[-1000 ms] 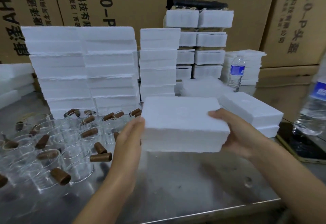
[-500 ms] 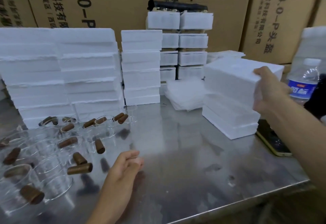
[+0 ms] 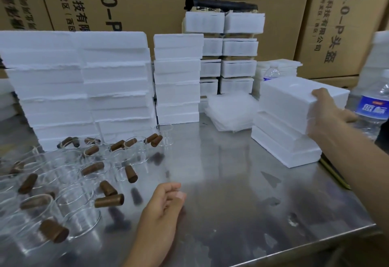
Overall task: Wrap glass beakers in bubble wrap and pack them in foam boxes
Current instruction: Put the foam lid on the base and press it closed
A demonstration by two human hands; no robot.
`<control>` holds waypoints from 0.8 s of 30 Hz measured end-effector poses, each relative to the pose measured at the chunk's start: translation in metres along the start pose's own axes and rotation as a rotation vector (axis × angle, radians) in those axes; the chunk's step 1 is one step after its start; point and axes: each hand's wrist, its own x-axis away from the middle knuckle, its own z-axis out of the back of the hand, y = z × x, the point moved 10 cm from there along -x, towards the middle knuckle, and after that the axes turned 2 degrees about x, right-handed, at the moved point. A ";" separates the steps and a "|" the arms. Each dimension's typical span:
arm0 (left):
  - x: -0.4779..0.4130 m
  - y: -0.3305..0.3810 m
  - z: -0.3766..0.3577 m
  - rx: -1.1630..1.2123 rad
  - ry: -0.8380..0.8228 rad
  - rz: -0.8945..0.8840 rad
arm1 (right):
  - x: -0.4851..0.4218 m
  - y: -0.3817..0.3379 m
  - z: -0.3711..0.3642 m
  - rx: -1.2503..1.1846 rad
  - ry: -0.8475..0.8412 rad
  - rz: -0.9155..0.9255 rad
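Change since earlier frames: foam box (image 3: 294,98) shifted from mid-bench, where gripped at both ends, to the right-side stack (image 3: 280,140); now held by right hand (image 3: 328,115) alone; left hand (image 3: 166,203) off the box and lowered to the front of the bench (image 3: 231,193).
State, right hand: clamped on the near right end of the foam box, fingers over the top edge; box resting on or just above the stack, contact not clear.
State, left hand: fingers loosely curled, nothing visibly held, low over the bench just beside the beakers.
Location, glass beakers (image 3: 73,207): grouped on the left of the bench, unwrapped, some upright and some on their sides; one upright beaker (image 3: 165,134) at the rear edge of the group, near the foam stacks.
Location, brown stoppers (image 3: 109,200): scattered among the beakers.
Location, bubble wrap sheets (image 3: 229,111): piled at rear centre, just left of the right-side stack.
Location, spare foam boxes (image 3: 84,81): tall rows at rear left.
Step in hand (judged): setting one closed box aside; next beaker not yet taken.
Handling, beaker: thin clear glass, light, rigid, smooth, breakable. Take round the wall at mid-height, not by the rim. Lift straight up to avoid knocking neighbours or rolling stoppers.
Handling, bubble wrap: soft and limp. Peel off a single sheet by one corner.
Handling, foam box: very light, stiff, crumbly at the edges. Hold by opposite ends with flat fingers; avoid digging in fingertips.
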 end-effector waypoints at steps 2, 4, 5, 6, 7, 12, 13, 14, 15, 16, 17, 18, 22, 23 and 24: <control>0.001 0.001 -0.001 -0.001 -0.011 0.003 | -0.005 0.003 0.004 0.056 0.040 0.015; 0.002 0.002 -0.001 0.001 -0.016 0.000 | -0.009 0.002 0.005 0.124 0.042 0.050; 0.002 0.003 -0.001 0.002 -0.014 -0.004 | -0.012 0.001 0.004 0.155 0.043 0.058; 0.002 0.003 0.000 0.002 -0.012 -0.007 | -0.012 0.002 0.004 0.176 0.044 0.038; 0.002 0.003 0.000 0.001 -0.013 -0.007 | -0.014 0.004 0.003 0.183 0.043 0.002; 0.003 0.002 0.000 0.017 -0.014 -0.004 | -0.015 0.013 -0.003 0.212 -0.057 -0.077; 0.003 0.003 0.000 0.021 -0.012 -0.005 | -0.016 0.013 -0.002 0.219 -0.064 -0.080; 0.003 0.003 -0.001 0.023 -0.013 -0.005 | -0.017 0.012 -0.001 0.228 -0.065 -0.076; 0.003 0.003 -0.001 0.023 -0.014 -0.005 | -0.017 0.011 -0.001 0.241 -0.069 -0.079; 0.003 0.003 -0.001 0.022 -0.015 -0.005 | -0.017 0.011 -0.001 0.245 -0.076 -0.082; 0.003 0.003 -0.001 0.020 -0.016 -0.005 | -0.016 0.010 0.000 0.238 -0.073 -0.080; 0.003 0.003 -0.001 0.018 -0.018 -0.006 | -0.016 0.008 0.004 0.224 -0.055 -0.069; 0.003 0.003 -0.001 0.026 -0.021 -0.001 | -0.010 -0.006 0.021 0.244 0.102 0.036; 0.004 0.002 -0.001 0.027 -0.023 0.003 | -0.004 -0.018 0.023 0.307 0.138 0.144; 0.004 0.002 -0.002 0.027 -0.026 0.006 | 0.004 -0.032 0.020 0.359 0.137 0.284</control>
